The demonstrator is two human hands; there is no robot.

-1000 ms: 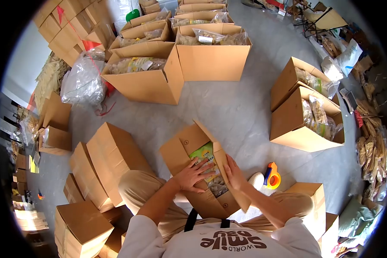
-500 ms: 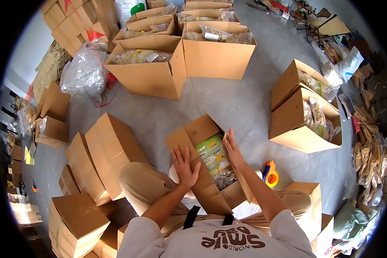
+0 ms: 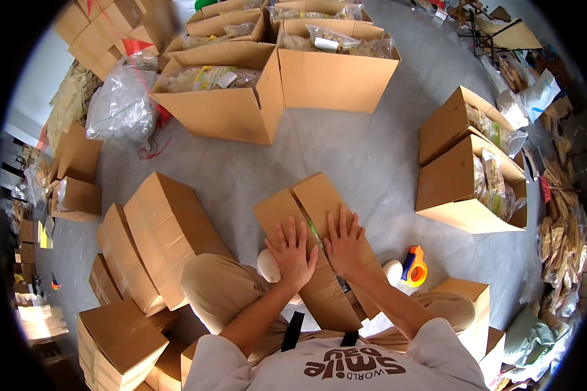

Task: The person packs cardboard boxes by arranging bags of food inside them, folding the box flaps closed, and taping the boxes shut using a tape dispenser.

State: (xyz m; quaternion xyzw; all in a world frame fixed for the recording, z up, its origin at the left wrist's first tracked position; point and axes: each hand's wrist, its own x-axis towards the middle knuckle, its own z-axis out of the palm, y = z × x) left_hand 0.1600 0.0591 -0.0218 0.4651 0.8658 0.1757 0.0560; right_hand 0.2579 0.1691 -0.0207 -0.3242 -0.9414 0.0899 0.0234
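A brown cardboard box point(image 3: 319, 296) stands on the floor between my knees, its two long top flaps folded over. Only a narrow gap shows between the flaps, with a sliver of green packaging in it. My left hand point(image 3: 291, 257) lies flat on the left flap with fingers spread. On the right flap rests my right hand point(image 3: 344, 246), also flat and spread. Neither hand grips anything. A blue and orange tape dispenser point(image 3: 414, 267) lies on the floor to the right, beside my shoe.
Open boxes point(image 3: 339, 75) of bagged goods stand in rows ahead, and two more open boxes point(image 3: 469, 186) are at the right. Taped boxes point(image 3: 166, 228) crowd my left side. A clear plastic bag point(image 3: 120, 107) sits at the far left.
The right flap has swung inward and down, covering the green and yellow packet that showed inside. My right hand moved left with it; my left hand stayed on the left flap.
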